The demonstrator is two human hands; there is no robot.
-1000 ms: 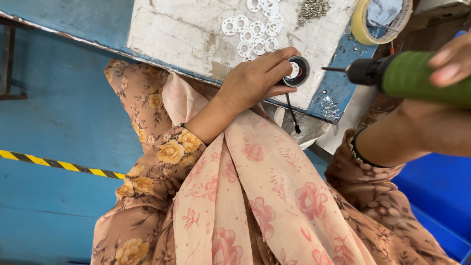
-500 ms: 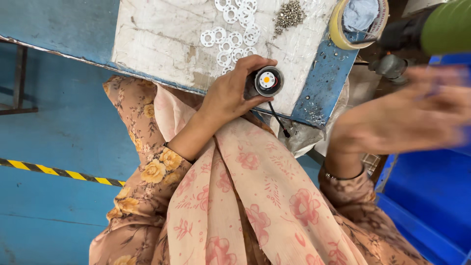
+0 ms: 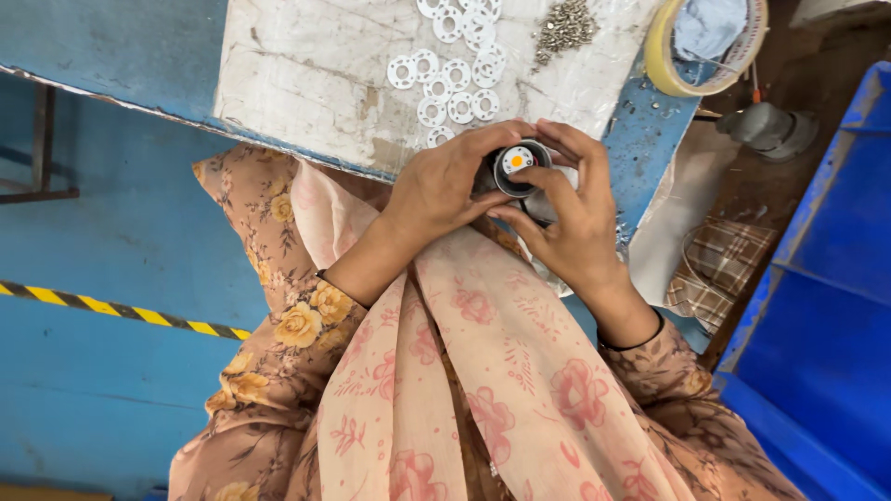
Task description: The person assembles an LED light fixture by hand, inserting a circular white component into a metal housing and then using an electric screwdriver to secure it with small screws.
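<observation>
The small round housing held between the left hand and right hand looks like dark, slightly glossy plastic or metal around a smooth white disc with an orange-yellow centre. The white board under it is matt, scuffed and stained, with flat white washers of smooth plastic or card, a heap of small shiny metal screws and a glossy yellowish tape roll beside it. The bench edge is chipped blue paint, and the floral scarf over the lap is thin, soft, matt cloth.
</observation>
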